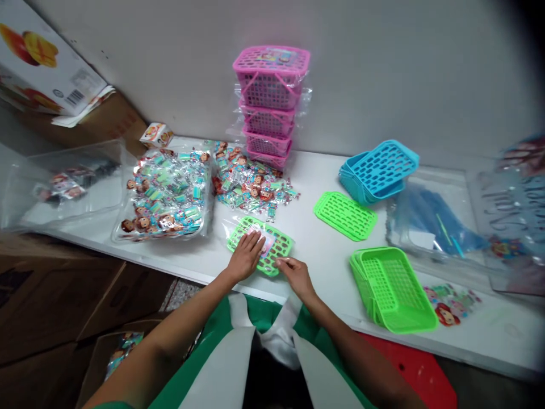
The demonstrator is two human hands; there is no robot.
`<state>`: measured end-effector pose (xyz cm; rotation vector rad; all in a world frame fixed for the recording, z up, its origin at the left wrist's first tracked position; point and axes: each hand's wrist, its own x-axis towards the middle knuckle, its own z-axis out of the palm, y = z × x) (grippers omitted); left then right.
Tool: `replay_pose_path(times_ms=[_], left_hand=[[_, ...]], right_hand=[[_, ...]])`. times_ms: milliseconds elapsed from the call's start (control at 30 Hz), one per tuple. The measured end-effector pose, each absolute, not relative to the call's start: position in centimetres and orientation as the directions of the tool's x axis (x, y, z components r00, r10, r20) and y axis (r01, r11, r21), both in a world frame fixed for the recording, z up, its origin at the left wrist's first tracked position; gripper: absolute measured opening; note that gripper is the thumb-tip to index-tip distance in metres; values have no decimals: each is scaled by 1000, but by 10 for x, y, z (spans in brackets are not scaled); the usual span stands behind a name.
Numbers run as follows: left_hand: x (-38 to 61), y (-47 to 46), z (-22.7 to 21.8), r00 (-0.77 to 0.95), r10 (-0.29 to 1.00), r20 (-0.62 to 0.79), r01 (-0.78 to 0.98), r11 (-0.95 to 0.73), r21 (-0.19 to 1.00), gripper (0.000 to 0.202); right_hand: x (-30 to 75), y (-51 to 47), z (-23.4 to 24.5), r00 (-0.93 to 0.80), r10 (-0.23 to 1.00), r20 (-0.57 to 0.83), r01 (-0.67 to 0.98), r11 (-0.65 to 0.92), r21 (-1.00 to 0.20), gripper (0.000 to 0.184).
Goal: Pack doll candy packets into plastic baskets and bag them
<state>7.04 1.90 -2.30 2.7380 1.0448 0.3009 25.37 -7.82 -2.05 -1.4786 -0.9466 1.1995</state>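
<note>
A green basket point(284, 243) with a perforated top lies in front of me inside a clear plastic bag, with a small pink printed card point(268, 245) on top. My left hand point(247, 257) rests flat over the card, its fingers stretched out. At the basket's near right corner, my right hand point(297, 276) has thumb and forefinger pinched together; what they hold is too small to make out, perhaps the bag's edge. To the right lie green perforated lids point(346, 216), and beyond them a nested stack of green baskets point(398, 289).
Bagged pink baskets point(271, 91) are stacked against the wall. A clear tub point(164, 196) of small printed packets stands left, with loose packets point(249, 176) beside it. Blue baskets point(378, 170) and a clear bin point(443, 227) are at right. Cardboard boxes point(46, 295) stand below left.
</note>
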Motion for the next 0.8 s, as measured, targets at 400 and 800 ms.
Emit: replay_pose_path(times_ms=[400, 800], left_hand=[[74, 21, -23, 747, 656, 107, 624, -748, 226, 48], [75, 23, -25, 760, 642, 101, 615, -761, 207, 48]], right_hand=[[280, -112, -42, 126, 903, -411, -301, -360, -883, 40], [232, -121, -57, 200, 936, -289, -130, -267, -955, 22]])
